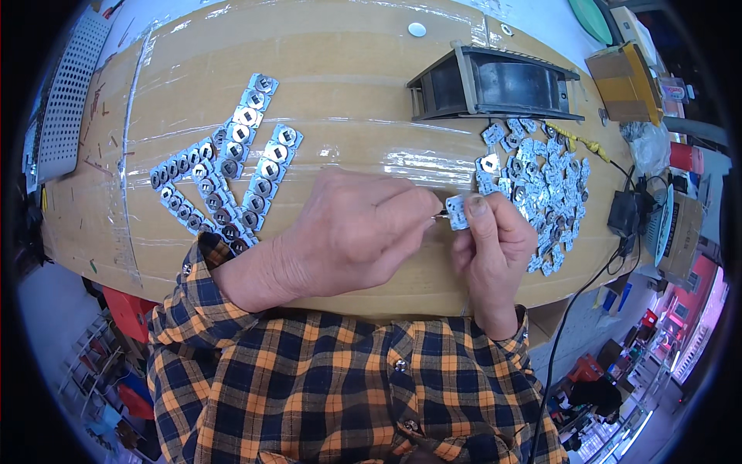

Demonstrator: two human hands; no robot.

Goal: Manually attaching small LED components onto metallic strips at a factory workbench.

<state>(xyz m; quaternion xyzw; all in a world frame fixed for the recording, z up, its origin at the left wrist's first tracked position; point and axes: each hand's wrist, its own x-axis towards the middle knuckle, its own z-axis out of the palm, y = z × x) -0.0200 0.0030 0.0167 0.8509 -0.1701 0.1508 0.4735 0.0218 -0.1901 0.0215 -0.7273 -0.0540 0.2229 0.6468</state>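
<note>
In front of my chest, my right hand (498, 243) pinches a small silvery metal plate (457, 213) with holes between thumb and fingers. My left hand (359, 232) has its fingers closed, their tips turned toward the plate. A thin dark tip shows between those fingertips and the plate's left edge; most of what the left fingers grip is hidden. Just beyond my right hand spreads a heap of similar small metal plates (549, 193), some with round dark discs. Left of my left hand, rows of plates with round discs (270, 166) lie end to end in strips.
A black box fan (518, 81) stands behind the heap, with a yellow-wrapped cable (576, 141) beside it. An open cardboard box (622, 85) is at the far right. A white perforated tray (69, 97) lines the left edge. A white round disc (416, 29) lies on the taped cardboard tabletop (348, 85).
</note>
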